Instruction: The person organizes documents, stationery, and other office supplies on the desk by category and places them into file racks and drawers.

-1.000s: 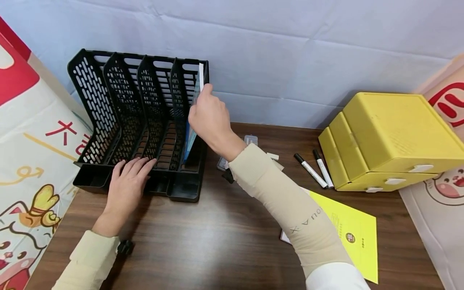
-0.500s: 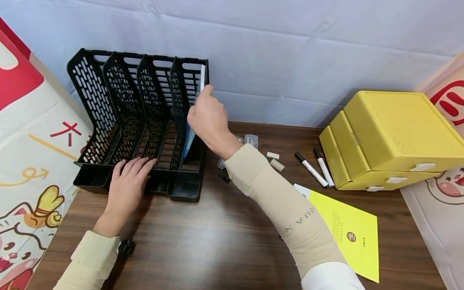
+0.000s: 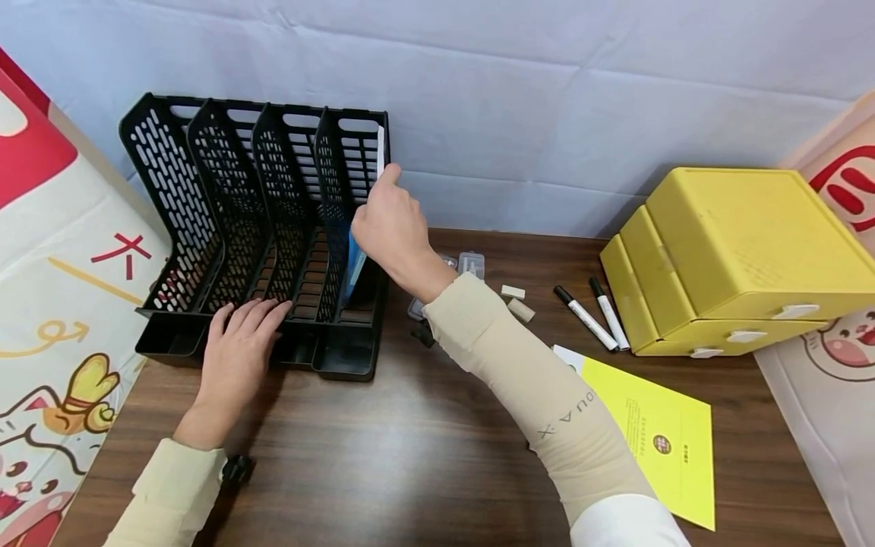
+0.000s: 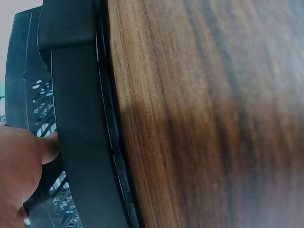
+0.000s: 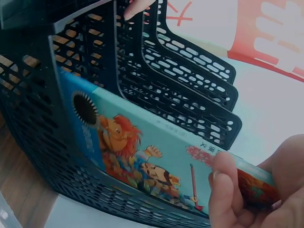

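Observation:
A black file rack (image 3: pixel 270 182) with upright perforated dividers stands at the back left of the table. Across the small trays along its front lies my left hand (image 3: pixel 242 342), fingers resting over the edge; in the left wrist view a digit (image 4: pixel 49 147) touches the black plastic. My right hand (image 3: pixel 393 228) pinches a thin illustrated book (image 5: pixel 142 137) between thumb and fingers near one end. The book, with a light blue cover and cartoon figures, stands in the rack's rightmost compartment, beside the outer side wall. Part of it is hidden behind my right hand in the head view.
Right of the rack lie small clear plastic boxes (image 3: pixel 472 264), two pale blocks (image 3: pixel 521 310) and two markers (image 3: pixel 588 319). A yellow booklet (image 3: pixel 663 441) lies near my right forearm. A yellow drawer unit (image 3: pixel 752 251) stands at the back right.
The book has shifted slightly downward and right, closer to the rack's outer side wall, with my right hand still pinching it. My left hand stays in place on the rack's front.

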Available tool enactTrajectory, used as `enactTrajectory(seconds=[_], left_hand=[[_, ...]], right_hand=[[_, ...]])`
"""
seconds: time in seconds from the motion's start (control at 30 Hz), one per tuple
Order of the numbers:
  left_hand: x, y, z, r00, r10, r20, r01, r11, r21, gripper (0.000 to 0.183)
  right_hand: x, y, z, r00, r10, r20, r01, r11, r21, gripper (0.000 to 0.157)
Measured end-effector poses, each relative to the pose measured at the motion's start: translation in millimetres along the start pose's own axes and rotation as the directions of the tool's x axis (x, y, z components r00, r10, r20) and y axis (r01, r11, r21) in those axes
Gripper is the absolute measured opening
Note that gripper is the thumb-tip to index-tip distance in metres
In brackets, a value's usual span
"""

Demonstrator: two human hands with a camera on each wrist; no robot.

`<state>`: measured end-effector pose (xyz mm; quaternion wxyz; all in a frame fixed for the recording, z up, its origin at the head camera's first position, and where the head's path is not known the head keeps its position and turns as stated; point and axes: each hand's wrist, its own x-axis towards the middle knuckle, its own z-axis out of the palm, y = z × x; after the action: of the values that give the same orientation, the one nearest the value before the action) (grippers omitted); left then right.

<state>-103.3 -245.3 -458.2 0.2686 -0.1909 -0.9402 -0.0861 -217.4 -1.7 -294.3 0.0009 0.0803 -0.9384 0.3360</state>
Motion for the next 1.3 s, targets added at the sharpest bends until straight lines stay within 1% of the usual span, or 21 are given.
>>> enactTrajectory(seconds=[0.1, 0.3, 0.37, 0.43, 0.57, 0.73, 0.93, 1.0, 1.1, 1.2, 1.3], left_hand=[[0.1, -0.1, 0.9, 1.0, 0.001, 0.003, -0.001, 1.0, -0.001, 0.052], [-0.4, 0.2, 2.0, 1.0, -0.003, 0.001, 0.003, 1.0, 0.004, 0.051], [-0.8, 0.2, 1.7, 1.0, -0.007, -0.002, 0.007, 1.0, 0.006, 0.051], [-1.0, 0.1, 1.6, 1.0, -0.009, -0.002, 0.009, 1.0, 0.004, 0.05], [-0.8, -0.4, 2.0, 1.0, -0.009, 0.001, 0.009, 1.0, 0.001, 0.05], [-1.1, 0.1, 2.7, 1.0, -0.012, 0.004, 0.012, 1.0, 0.004, 0.051], [0.3, 0.6, 2.2, 1.0, -0.012, 0.004, 0.012, 1.0, 0.004, 0.051], [1.2, 0.7, 2.4, 1.0, -0.011, 0.003, 0.011, 1.0, 0.003, 0.051], [1.7, 1.1, 2.8, 1.0, -0.009, -0.001, 0.009, 1.0, 0.004, 0.051], [1.0, 1.5, 3.0, 1.0, -0.01, -0.004, 0.01, 1.0, 0.003, 0.05], [-0.2, 1.8, 2.6, 1.0, -0.015, -0.008, 0.015, 1.0, 0.001, 0.05]], right_hand=[[-1.0, -0.8, -1.0, 0.999, -0.029, -0.024, 0.028, 0.999, -0.035, 0.054], [-3.2, -1.7, -1.3, 0.998, -0.054, -0.035, 0.047, 0.981, -0.189, 0.058], [-4.0, -2.0, -1.7, 0.997, -0.059, -0.04, 0.049, 0.975, -0.217, 0.059], [-4.7, -2.2, -2.3, 0.997, -0.059, -0.041, 0.049, 0.974, -0.223, 0.059], [-4.9, -1.3, -2.6, 0.997, -0.064, -0.043, 0.055, 0.98, -0.194, 0.057], [-2.6, 3.2, 2.2, 0.998, -0.058, -0.04, 0.051, 0.988, -0.148, 0.056], [-0.1, 6.1, 4.2, 0.998, -0.048, -0.03, 0.046, 0.996, -0.072, 0.053], [0.9, 6.5, 3.0, 0.999, -0.035, -0.012, 0.034, 0.998, -0.055, 0.056], [1.8, 6.8, 0.0, 0.999, 0.013, 0.034, -0.012, 0.999, -0.031, 0.062], [2.2, 7.3, -3.0, 0.994, 0.065, 0.088, -0.064, 0.998, -0.016, 0.068], [1.3, 7.6, -5.0, 0.988, 0.084, 0.129, -0.086, 0.996, 0.006, 0.072]])
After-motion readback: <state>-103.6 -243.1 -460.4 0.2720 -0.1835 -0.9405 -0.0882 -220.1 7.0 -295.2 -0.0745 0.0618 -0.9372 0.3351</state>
